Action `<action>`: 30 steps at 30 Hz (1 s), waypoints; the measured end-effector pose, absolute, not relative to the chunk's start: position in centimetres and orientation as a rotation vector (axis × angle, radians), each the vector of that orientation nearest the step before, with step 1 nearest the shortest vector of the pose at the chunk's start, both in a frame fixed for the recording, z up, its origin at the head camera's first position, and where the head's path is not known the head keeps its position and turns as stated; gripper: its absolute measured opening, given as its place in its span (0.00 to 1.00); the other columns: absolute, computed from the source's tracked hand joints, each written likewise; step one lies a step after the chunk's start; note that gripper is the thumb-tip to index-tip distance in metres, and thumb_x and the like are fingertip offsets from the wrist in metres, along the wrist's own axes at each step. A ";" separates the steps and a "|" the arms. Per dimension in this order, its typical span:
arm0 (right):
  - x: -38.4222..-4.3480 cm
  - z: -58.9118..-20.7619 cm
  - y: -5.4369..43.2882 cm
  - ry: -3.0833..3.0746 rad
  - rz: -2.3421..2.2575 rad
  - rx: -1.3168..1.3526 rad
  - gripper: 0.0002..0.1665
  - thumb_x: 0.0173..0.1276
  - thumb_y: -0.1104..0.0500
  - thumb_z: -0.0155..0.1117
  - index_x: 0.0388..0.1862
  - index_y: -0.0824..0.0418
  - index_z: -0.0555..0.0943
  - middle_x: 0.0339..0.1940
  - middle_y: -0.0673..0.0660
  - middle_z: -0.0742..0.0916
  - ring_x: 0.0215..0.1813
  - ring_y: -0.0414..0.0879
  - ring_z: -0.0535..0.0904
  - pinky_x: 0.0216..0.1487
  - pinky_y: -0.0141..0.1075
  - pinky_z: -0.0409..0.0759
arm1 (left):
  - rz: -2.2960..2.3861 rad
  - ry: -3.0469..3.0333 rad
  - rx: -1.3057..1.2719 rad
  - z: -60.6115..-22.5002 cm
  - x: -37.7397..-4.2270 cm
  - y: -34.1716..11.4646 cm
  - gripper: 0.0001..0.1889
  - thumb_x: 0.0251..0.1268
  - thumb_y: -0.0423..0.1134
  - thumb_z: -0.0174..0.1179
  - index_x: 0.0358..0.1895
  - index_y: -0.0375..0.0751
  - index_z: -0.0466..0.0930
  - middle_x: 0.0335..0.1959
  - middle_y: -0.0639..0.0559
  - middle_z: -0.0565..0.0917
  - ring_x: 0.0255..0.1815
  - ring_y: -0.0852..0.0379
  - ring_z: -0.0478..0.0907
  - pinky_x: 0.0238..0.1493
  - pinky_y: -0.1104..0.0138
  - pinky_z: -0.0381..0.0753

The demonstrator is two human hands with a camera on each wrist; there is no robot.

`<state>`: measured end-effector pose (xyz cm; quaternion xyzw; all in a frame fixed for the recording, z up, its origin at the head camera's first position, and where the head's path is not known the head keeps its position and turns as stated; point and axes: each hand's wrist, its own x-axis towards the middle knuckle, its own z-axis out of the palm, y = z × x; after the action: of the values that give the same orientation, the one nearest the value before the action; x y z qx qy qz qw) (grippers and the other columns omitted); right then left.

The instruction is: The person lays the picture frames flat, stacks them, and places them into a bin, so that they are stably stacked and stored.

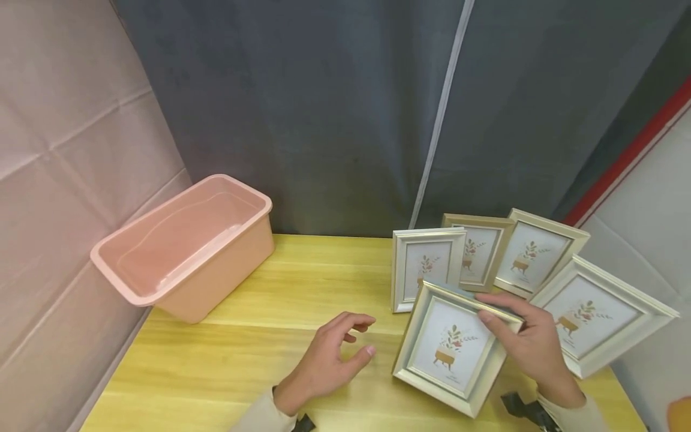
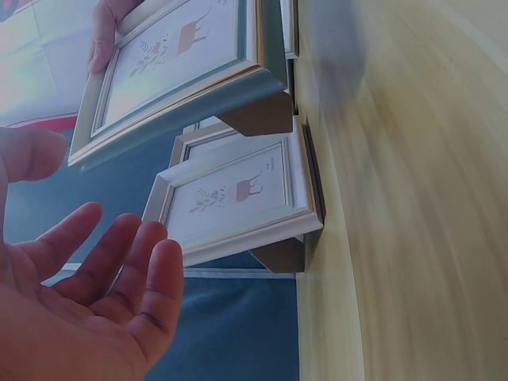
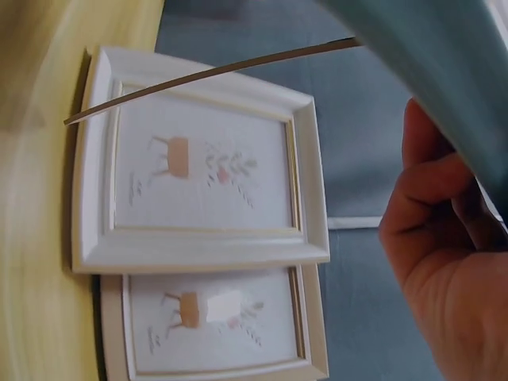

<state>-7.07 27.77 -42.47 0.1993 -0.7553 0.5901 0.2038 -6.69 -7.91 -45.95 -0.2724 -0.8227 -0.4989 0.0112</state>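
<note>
My right hand (image 1: 540, 345) grips the upper right edge of a picture frame (image 1: 453, 345) with a greenish-gold border, thumb on the front and fingers behind. The print in it shows a plant in a brown pot on legs. In the right wrist view, the frame's thin brown back stand (image 3: 214, 77) sticks out behind, and its side looks teal. My left hand (image 1: 332, 360) holds nothing, its fingers loosely bent, a little to the left of that frame. The left wrist view shows the left palm (image 2: 87, 317) facing the held frame (image 2: 171, 59), apart from it.
Behind the held frame stand a white frame (image 1: 400, 270), a tan frame (image 1: 488, 255) and a cream frame (image 1: 541, 249). Another white frame (image 1: 588, 318) leans at the right. A pink plastic bin (image 1: 227, 285) sits at the table's left back, by the light cloth wall (image 1: 65, 120).
</note>
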 end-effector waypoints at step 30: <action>-6.5 -43.7 23.2 -2.145 1.874 0.655 0.19 0.68 0.82 0.61 0.55 0.73 0.84 0.50 0.43 0.92 0.33 0.41 0.91 0.26 0.40 0.89 | -1.823 -2.524 -1.021 -47.3 -7.7 -4.9 0.21 0.74 0.47 0.64 0.65 0.47 0.79 0.57 0.54 0.87 0.57 0.61 0.84 0.63 0.61 0.85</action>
<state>-6.51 23.15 -43.68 0.2228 -0.7296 0.6373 0.1092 -7.67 -4.92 -47.32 -0.3110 -0.7685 -0.5551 -0.0673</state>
